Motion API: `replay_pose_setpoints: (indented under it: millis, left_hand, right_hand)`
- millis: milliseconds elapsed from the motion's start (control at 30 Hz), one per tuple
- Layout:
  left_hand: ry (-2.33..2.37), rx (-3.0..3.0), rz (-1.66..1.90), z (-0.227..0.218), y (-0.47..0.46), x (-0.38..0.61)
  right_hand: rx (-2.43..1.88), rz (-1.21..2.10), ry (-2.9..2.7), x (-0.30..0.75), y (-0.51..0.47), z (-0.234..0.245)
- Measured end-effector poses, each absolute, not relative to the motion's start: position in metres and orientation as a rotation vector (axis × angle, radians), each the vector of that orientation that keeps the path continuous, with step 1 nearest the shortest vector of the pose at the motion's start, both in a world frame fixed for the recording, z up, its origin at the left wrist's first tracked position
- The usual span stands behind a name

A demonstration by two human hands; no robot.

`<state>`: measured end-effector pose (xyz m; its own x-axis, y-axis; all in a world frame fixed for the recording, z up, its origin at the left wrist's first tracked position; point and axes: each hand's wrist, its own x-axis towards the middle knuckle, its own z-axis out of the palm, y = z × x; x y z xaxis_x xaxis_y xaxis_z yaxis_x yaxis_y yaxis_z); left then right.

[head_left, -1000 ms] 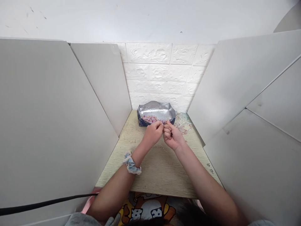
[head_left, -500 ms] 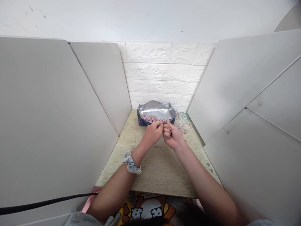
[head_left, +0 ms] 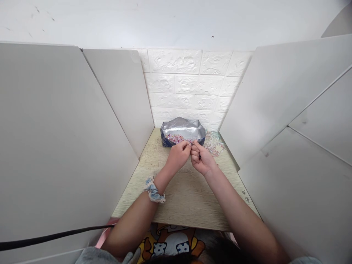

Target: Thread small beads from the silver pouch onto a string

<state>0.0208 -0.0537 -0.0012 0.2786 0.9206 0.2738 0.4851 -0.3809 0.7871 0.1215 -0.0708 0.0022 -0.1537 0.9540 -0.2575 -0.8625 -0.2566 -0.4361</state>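
Observation:
Fingertips meet in front of an open foil-lined pouch (head_left: 189, 129), dark blue outside, which holds many small pink and multicoloured beads (head_left: 175, 138). My left hand (head_left: 180, 154) is closed in a pinch, back of the hand up, a blue scrunchie (head_left: 154, 190) round its wrist. My right hand (head_left: 202, 158) is also closed, fingers curled, thumb and forefinger touching the left fingertips. Whatever sits between them is too small to make out. A small dark spot shows among the right hand's curled fingers. Behind the wrists, a thin clear beaded strand (head_left: 185, 171) lies on the tabletop.
Strings of pale pink and green beads (head_left: 216, 143) lie on the wooden table (head_left: 196, 201) right of the pouch. Two small metal pieces (head_left: 245, 196) rest near the right edge. White panels (head_left: 118, 91) flank both sides; a white brick-patterned wall (head_left: 188, 84) stands behind.
Both hands stay almost in place, fingertips still together at the pouch's front edge. Only slight finger movement shows.

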Motion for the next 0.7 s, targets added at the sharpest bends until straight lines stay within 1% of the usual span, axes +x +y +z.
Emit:
replay_pose_setpoints:
  millis: [333, 533, 700]
  left_hand:
    - [1.285, 1.914, 1.053, 0.0028, -0.0539, 0.021]
    - [1.156, 1.77, 1.049, 0.0017, -0.0505, 0.0204]
    - [1.006, 1.506, 1.003, 0.0011, -0.0475, 0.0197]
  right_hand:
    - [-0.604, 1.723, -0.266, 0.1208, -0.0713, 0.0013]
    - [-0.62, 1.714, -0.325, 0.1189, -0.0706, -0.0031]
    - [-0.676, 1.621, -0.378, 0.1176, -0.0713, -0.0037]
